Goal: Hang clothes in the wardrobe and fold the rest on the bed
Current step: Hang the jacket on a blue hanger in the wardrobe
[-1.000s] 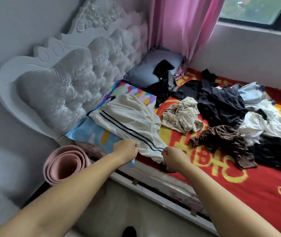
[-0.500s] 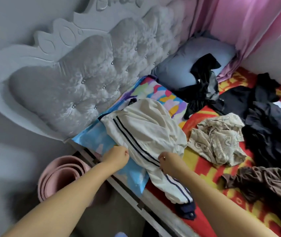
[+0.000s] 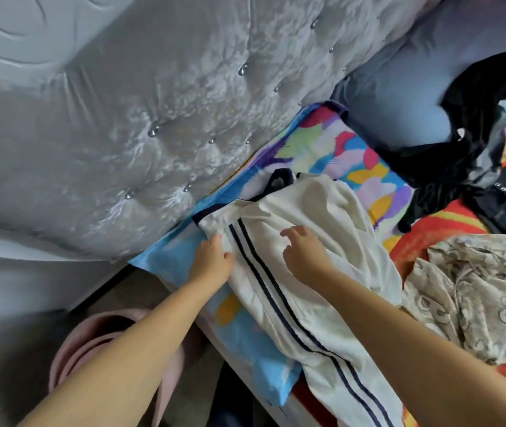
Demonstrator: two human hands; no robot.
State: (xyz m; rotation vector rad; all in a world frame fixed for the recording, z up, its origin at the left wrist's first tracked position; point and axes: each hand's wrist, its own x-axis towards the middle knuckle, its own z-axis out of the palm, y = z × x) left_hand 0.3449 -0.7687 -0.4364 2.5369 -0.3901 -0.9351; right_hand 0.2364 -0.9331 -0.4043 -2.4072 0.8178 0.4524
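The white trousers point(image 3: 304, 272) with two dark side stripes lie stretched over the colourful pillow point(image 3: 331, 152) at the bed's edge — waistband toward 11 o'clock, legs running to 5 o'clock. The left hand point(image 3: 213, 261) pinches the fabric beside the stripes, thumb and fingers closed on it. The right hand point(image 3: 305, 255) rests on the cloth with fingers loose and spread. A beige garment point(image 3: 473, 303) lies crumpled at 3 o'clock — a black one point(image 3: 467, 143) at 1 o'clock.

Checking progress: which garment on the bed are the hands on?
The cream striped garment, under both the left hand and right hand; beige and black ones lie untouched.
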